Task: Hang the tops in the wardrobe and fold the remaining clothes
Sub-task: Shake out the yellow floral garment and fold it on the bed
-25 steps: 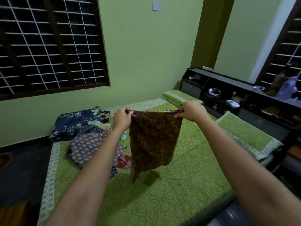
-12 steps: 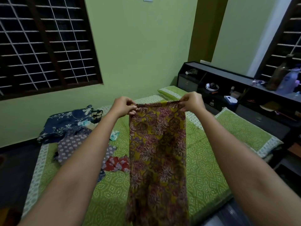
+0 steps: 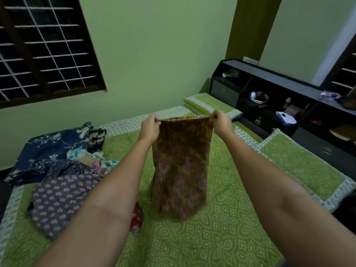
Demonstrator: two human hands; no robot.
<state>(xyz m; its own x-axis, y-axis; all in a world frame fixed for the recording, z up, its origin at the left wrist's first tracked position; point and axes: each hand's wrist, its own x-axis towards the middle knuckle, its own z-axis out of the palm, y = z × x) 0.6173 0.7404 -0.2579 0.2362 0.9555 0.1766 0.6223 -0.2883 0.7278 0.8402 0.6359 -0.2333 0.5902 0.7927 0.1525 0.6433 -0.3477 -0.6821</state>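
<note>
Above green bed (image 3: 221, 218), brown-yellow floral garment (image 3: 181, 166), top edge taut btwn pinching L hand (image 3: 149, 128) & R hand (image 3: 221, 122)

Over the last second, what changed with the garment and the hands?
The brown floral garment was lifted, then lowered again; its hem now hangs just above the bed. Both hands, left and right, kept pinching its top edge. The clothes pile stayed put.

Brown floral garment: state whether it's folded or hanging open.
Hanging open: the brown floral garment is pinched at its top edge by left hand and right hand.
</note>
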